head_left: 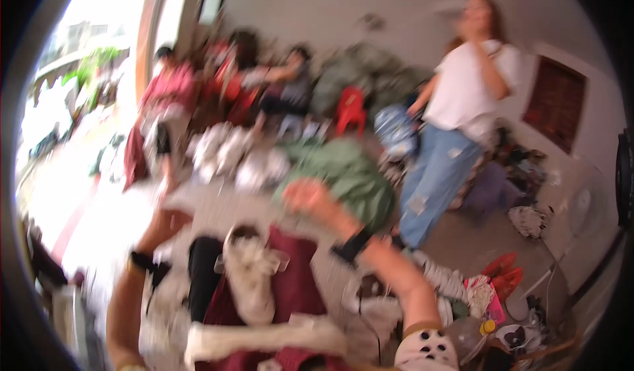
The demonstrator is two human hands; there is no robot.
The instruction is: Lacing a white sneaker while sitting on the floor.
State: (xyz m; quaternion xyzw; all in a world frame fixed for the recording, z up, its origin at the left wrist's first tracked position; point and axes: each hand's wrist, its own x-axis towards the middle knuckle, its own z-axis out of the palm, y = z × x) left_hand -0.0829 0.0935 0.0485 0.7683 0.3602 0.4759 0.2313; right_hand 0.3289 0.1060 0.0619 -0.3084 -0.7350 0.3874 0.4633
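Observation:
A white lace-up shoe (249,282) lies on my lap, toe toward me, over maroon cloth (294,265). Black cloth (203,272) shows to its left. My left hand (165,226) is raised beyond the shoe on the left, a dark band at its wrist. Nothing shows in it, and its fingers look loosely apart, though blurred. Farther forward, my right hand (309,197) is held up before a green sack (350,179), blurred, fingers apart with no object visible. Neither hand touches the shoe. A cream band of cloth (264,341) crosses my waist.
Shoes and a clear bottle with a yellow cap (487,327) lie at my right, near a standing fan (588,202). One person (462,100) stands ahead on the right; others sit at the back. White bundles (228,153) and a red chair (351,110) stand beyond.

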